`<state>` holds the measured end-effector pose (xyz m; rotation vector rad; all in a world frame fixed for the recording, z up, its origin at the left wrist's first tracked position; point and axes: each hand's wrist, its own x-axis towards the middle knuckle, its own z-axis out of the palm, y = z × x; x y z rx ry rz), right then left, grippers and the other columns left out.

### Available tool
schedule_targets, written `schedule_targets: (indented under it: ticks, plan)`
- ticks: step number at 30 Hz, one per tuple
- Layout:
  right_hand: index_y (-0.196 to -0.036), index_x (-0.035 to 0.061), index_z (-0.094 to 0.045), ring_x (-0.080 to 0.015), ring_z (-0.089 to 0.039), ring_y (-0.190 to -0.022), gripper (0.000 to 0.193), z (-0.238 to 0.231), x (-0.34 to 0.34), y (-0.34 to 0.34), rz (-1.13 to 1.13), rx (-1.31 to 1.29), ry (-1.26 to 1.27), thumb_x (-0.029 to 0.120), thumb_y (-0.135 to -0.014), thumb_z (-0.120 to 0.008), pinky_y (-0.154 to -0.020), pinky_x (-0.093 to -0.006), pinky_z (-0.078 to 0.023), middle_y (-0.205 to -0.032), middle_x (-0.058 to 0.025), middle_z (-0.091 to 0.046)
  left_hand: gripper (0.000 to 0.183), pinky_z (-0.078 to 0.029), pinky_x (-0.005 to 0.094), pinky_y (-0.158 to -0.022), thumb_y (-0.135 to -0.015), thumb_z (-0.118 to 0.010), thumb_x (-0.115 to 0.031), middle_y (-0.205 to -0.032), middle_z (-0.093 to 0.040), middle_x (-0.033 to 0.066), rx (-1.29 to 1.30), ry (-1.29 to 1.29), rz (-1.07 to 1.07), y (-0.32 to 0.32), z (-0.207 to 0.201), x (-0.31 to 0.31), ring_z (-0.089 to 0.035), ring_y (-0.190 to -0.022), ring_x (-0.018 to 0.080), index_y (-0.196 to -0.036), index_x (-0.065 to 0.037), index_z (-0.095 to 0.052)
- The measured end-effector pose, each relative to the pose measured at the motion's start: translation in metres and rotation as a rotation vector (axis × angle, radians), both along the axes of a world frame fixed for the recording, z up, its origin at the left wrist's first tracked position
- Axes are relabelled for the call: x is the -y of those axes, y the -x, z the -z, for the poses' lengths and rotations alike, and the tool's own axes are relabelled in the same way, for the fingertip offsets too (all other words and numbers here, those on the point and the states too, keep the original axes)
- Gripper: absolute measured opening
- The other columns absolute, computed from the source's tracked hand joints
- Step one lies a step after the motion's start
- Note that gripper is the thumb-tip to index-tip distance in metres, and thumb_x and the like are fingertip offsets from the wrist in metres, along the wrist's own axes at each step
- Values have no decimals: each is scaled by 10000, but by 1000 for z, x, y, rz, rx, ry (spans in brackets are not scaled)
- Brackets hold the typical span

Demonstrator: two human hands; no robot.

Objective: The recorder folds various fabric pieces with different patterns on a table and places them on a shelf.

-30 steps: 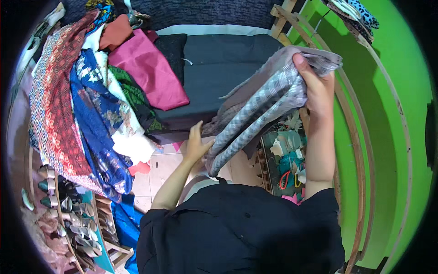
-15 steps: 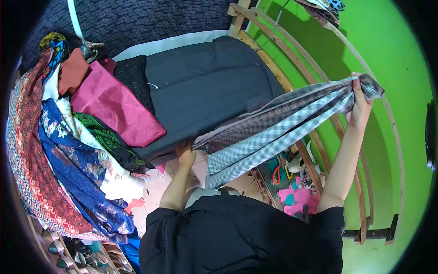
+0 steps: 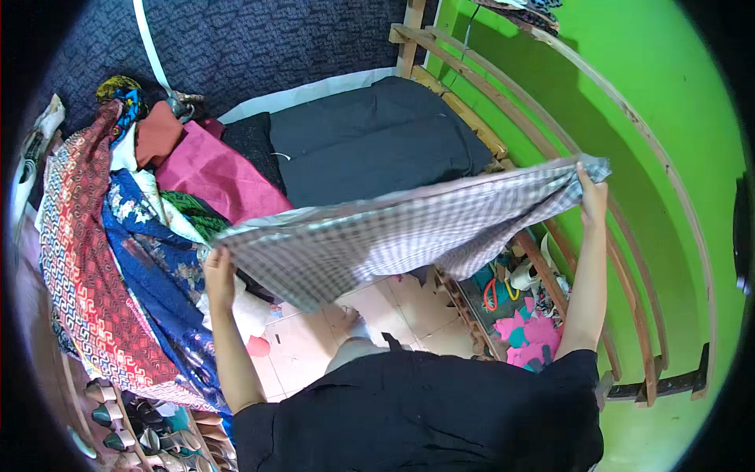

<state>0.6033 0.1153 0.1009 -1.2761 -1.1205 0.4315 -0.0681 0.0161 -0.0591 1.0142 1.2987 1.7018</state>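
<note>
Grey-and-white checked cloth (image 3: pixel 354 252) is held up across the middle of the frame, stretched between two hands. Its left end is gripped by the left hand (image 3: pixel 220 275), fingers clamped on the upper corner. Its right end is clamped in the right hand (image 3: pixel 594 193), with fabric bunched around the grip (a small tuft is left sticking out past the fingers). The top edge is pulled nearly straight; the lower edge is left hanging loose.

Progress, judged from the pose: lifting and spreading are done, though only partly at the right, where creases are seen. No finished fold is shown and the cloth is not laid down. Whether it is doubled along the top cannot be told.

Behind it, the dark mattress (image 3: pixel 370 141) is partly covered from view. At left, pink cloth (image 3: pixel 216 177), blue flowered cloth (image 3: pixel 149 244) and red patterned cloth (image 3: pixel 90 259) are heaped, untouched apart from possible contact near the left hand (unclear). Pink scraps (image 3: pixel 535 334) are seen at lower right, shoes (image 3: pixel 102 413) at lower left, tiled floor (image 3: pixel 295 346) below the cloth.
</note>
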Motion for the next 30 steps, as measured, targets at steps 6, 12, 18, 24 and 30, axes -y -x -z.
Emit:
schedule_targets:
  ticks: [6,12,18,24,30]
  plan:
    - [-1067,-3,-542,-168,-541,-904,411,51,33,26,-138,60,325,214,-751,-689,-822,-315,-419,-1011,-82,-580,196,-393,198,-683,-909,-489,-190,-873,-567,2,20,-357,-275,13,-103,-1,-505,-756,67,-985,-21,-552]
    - [-1279,23,-346,-323,-365,-1189,898,27,80,151,-114,503,9,318,-553,-784,-995,-411,-287,-1269,-201,-374,113,-421,216,-601,-800,-554,-11,-750,-617,47,-748,-443,50,-116,-172,24,-531,-649,80,-884,34,-616]
    - [-1319,33,-288,-233,-382,-1180,949,-3,120,286,-1014,225,45,209,-545,-809,-989,-338,-301,-1271,-137,-392,135,-433,280,-542,-741,-646,-107,-721,-614,146,-1005,-453,345,-196,-177,32,-568,-584,233,-773,18,-609]
    - [-760,1,-587,-30,-357,-582,247,-2,116,271,-863,127,46,229,-854,-578,-497,-227,-317,-584,66,-431,285,-406,287,-522,-650,-735,-218,-636,-577,120,-772,-206,566,-179,-168,32,-526,-553,148,-736,14,-594]
    - [-869,-12,-591,-34,-447,-678,278,-21,86,241,-849,54,52,258,-889,-527,-624,-209,-390,-725,48,-552,268,-410,283,-576,-711,-684,-194,-651,-545,66,-1215,110,622,-113,-118,-11,-490,-596,176,-862,4,-584]
